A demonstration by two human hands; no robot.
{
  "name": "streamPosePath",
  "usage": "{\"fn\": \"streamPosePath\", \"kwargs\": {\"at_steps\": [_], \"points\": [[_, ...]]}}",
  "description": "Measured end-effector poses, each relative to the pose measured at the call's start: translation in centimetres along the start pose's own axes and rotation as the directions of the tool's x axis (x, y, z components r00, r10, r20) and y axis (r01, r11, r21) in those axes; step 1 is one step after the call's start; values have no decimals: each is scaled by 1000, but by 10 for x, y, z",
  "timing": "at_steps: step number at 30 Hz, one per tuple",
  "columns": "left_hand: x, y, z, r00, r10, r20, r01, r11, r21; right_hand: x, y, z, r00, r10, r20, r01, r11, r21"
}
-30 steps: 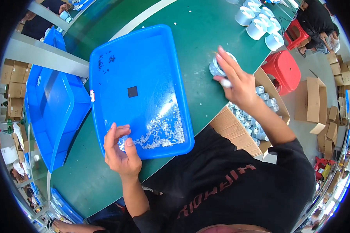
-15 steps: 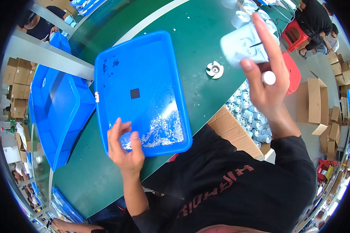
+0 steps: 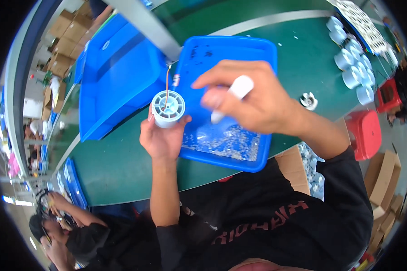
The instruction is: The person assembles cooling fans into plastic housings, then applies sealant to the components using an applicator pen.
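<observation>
My left hand (image 3: 162, 139) is closed around a light-blue cylindrical motor housing (image 3: 168, 118). Its round spoked end faces up, and a thin orange-brown wire (image 3: 167, 81) with a small white plug rises from it. To the right, over the blue tray (image 3: 272, 58), my right hand (image 3: 262, 97) grips a white pen-like tool (image 3: 242, 86), its tip pointing down and left, apart from the housing. Many small clear pieces (image 3: 239, 143) lie in the tray's near part, some dark bits (image 3: 207, 53) in its far part. My right hand covers the tray's middle.
A white fan wheel (image 3: 308, 101) lies on the green table (image 3: 122, 167). Several light-blue housings (image 3: 355, 67) stand at the far right. An open carton (image 3: 294, 167) of similar parts is by my right side, near a red stool (image 3: 365, 134). A large blue bin (image 3: 117, 77) sits left, beside a metal post.
The light-blue housing has passed from my raised right hand to my left, which was empty. My right hand has come in over the tray with the white tool. The view has turned.
</observation>
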State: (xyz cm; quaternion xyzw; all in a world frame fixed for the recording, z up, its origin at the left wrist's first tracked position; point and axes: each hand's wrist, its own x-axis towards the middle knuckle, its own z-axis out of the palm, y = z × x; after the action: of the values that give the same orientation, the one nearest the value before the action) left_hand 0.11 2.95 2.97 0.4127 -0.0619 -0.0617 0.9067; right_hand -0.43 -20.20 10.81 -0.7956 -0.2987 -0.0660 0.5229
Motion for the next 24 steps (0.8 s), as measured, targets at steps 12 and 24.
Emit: {"fn": "streamPosePath", "kwargs": {"at_steps": [12,24], "points": [[1,-13,-6,965,65,-254,-37,993,114,-2,37,47,905,-355,-236,356,934,-42],[-4,-17,-1,967,125,-222,-76,973,217,-9,41,54,929,-313,-198,304,950,-76]]}}
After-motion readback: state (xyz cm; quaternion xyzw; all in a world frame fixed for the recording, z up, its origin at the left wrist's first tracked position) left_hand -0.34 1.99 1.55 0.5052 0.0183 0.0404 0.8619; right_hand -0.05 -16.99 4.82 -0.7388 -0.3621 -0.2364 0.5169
